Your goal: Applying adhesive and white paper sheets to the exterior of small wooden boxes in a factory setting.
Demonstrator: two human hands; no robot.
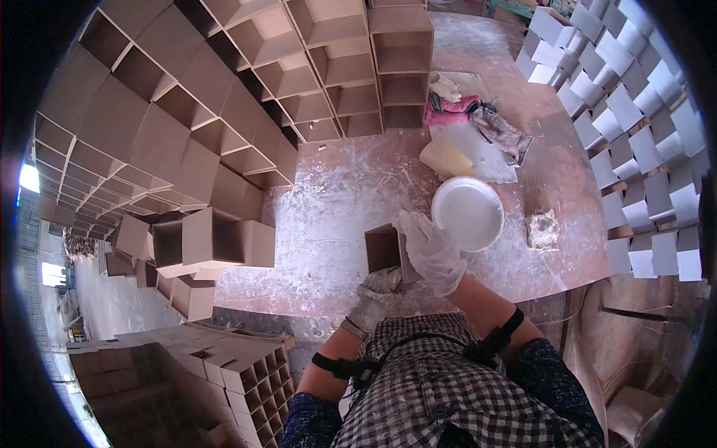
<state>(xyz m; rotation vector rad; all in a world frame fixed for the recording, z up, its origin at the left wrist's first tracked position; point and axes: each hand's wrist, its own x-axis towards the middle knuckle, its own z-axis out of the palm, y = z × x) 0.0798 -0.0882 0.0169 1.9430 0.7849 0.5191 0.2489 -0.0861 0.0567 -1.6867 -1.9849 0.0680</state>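
Observation:
A small open cardboard box (382, 249), brown and dark inside, is at the table's near edge in front of me. My left hand (379, 289), in a greyish, stained glove, grips its near lower end. On the box's right side lies my right hand (429, 252), in a loose white glove, its fingers together along the upper edge; the glove hides the single fingers. Just beyond that hand stands a round white basin (469, 215) with pale contents.
Stacked open brown boxes (314, 71) wall off the table's far and left sides. Loose boxes (213, 237) sit at the left edge. Pale boxes (648, 149) rise at right. Rags (502, 133) and a crusted whitish block (543, 229) lie on the white-smeared table (328, 224).

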